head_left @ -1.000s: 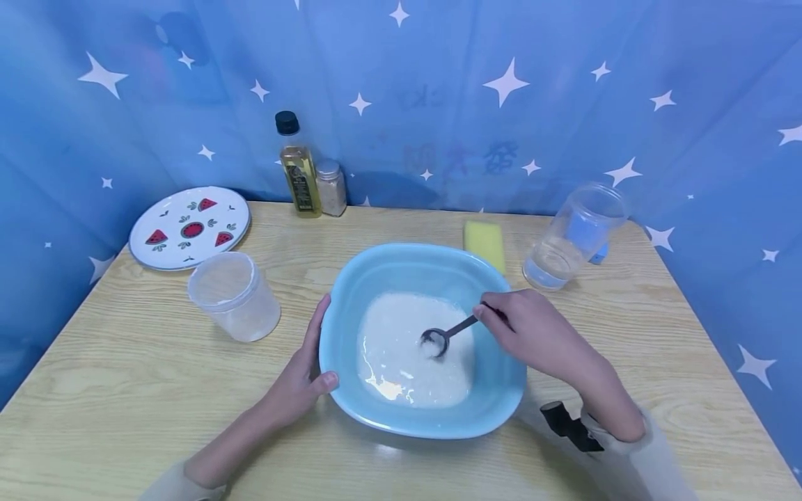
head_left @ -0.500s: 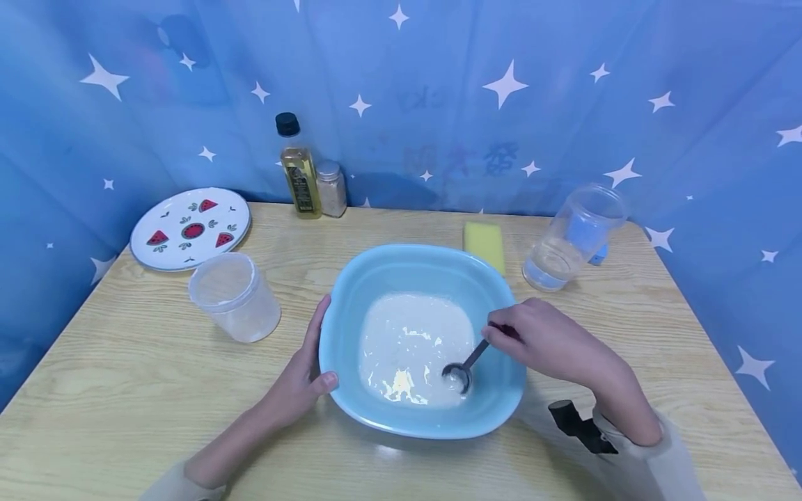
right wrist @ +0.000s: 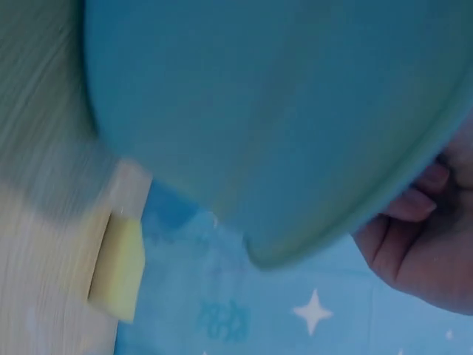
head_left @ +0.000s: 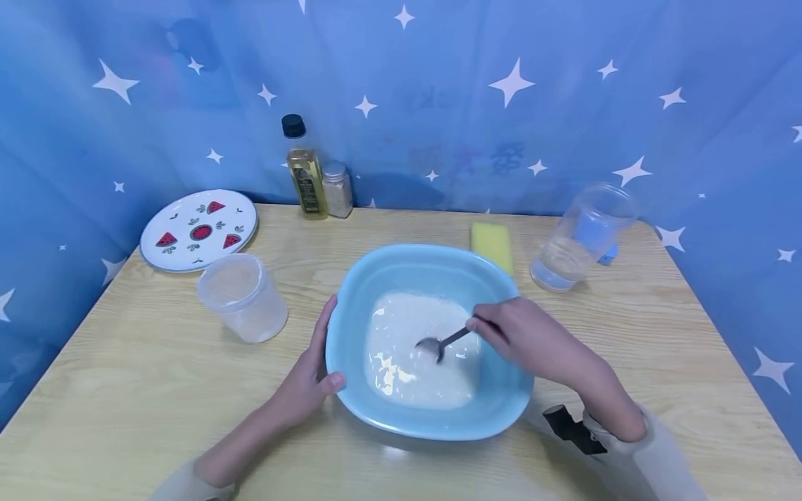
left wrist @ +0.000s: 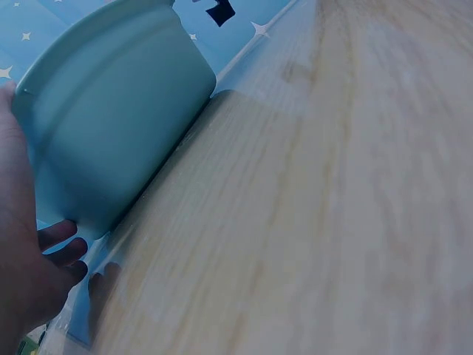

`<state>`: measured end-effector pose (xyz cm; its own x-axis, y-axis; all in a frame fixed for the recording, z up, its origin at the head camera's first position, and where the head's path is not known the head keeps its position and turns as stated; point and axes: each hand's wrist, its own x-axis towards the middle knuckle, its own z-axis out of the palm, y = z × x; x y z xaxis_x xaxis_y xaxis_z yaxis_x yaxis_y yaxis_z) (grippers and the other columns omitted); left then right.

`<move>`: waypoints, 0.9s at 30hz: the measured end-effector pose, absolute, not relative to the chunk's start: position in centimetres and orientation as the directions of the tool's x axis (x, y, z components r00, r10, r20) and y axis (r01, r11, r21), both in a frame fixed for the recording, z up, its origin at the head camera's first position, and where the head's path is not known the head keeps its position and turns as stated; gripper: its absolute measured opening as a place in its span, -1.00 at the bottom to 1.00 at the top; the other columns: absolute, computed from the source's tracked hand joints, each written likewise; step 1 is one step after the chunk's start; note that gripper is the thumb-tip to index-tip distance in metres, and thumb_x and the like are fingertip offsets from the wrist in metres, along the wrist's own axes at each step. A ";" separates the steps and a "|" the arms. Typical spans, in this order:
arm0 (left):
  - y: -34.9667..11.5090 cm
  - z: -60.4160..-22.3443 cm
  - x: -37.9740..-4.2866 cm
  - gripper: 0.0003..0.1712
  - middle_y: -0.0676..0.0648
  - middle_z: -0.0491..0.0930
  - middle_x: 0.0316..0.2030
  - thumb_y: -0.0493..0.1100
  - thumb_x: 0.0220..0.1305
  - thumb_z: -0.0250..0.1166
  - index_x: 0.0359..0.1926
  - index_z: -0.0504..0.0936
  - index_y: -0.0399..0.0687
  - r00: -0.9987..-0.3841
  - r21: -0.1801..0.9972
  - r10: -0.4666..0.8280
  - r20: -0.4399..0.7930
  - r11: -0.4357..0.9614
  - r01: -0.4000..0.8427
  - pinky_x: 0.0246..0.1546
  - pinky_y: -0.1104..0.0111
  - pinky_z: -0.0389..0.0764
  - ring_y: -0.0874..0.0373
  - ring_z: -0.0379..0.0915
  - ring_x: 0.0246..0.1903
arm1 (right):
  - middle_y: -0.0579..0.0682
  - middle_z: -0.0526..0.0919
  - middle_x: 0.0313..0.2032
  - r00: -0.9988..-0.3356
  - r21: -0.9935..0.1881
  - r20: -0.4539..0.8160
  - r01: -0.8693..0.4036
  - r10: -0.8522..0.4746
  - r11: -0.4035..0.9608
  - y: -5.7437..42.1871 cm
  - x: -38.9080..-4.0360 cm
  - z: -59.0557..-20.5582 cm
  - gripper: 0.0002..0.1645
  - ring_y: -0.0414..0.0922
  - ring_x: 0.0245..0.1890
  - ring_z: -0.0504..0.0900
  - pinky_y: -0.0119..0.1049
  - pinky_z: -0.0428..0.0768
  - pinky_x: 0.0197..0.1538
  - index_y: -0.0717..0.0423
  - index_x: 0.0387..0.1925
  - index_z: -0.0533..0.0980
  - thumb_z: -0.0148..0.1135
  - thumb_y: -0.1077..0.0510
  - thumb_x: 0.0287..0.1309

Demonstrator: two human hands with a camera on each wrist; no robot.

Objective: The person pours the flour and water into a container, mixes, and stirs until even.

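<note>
A light-blue basin [head_left: 432, 424] holding a milky white liquid [head_left: 401, 379] stands on the wooden table. At its left side, my left hand [head_left: 305, 385] grips it, thumb at the rim and fingers spread along the outer wall. The left wrist view shows those fingers [left wrist: 63, 248] against the basin's wall [left wrist: 118, 111]. My right hand [head_left: 529, 334] reaches over the right rim and pinches the handle of a small dark measuring spoon [head_left: 454, 337], whose bowl dips into the liquid. In the right wrist view, the basin's wall [right wrist: 259, 111] hides the spoon, while curled fingers [right wrist: 414, 203] show beyond the rim.
A frosted jar [head_left: 253, 309] stands left of the basin, before a watermelon-patterned plate [head_left: 178, 254]. An oil bottle [head_left: 307, 184] and small shaker jar [head_left: 338, 193] are at the back. A yellow sponge [head_left: 491, 245] and clear water cup [head_left: 560, 261] stand back right, by a starry blue curtain [head_left: 426, 83].
The spoon moved toward the basin's right front, then back left to the liquid's middle, with my right hand following. My left hand keeps its hold on the basin.
</note>
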<state>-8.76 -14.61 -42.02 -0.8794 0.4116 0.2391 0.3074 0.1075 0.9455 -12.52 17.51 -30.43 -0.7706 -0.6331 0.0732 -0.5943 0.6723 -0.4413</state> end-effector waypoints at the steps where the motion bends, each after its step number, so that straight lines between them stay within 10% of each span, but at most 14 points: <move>1: -14.6 -42.0 -8.7 0.05 0.07 -0.25 0.44 0.16 0.20 0.20 0.45 -0.34 0.27 -0.882 0.945 0.407 0.235 0.116 0.305 -0.03 0.27 0.48 -0.16 0.12 0.23 | -0.27 0.12 -0.74 -0.756 -0.456 0.059 -0.601 -0.652 0.656 17.3 -12.4 -30.4 -0.66 -0.37 -0.72 0.12 -0.47 0.24 -0.63 -0.08 -0.62 0.36 0.06 0.15 0.30; 27: -14.3 -41.7 -8.5 0.04 0.04 -0.23 0.44 0.14 0.20 0.19 0.46 -0.34 0.21 -0.884 0.936 0.399 0.244 0.142 0.323 -0.02 0.26 0.48 -0.18 0.15 0.21 | -0.26 0.13 -0.78 -0.806 -0.395 0.088 -0.567 -0.585 0.723 16.7 -11.4 -30.0 -0.63 -0.34 -0.75 0.15 -0.45 0.19 -0.65 -0.08 -0.69 0.34 0.08 0.15 0.25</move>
<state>-8.46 -14.34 -41.68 -0.8837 0.3993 0.2441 0.3226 0.1419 0.9358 -11.43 16.66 -30.04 -0.8063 -0.5849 0.0878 -0.5672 0.7227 -0.3950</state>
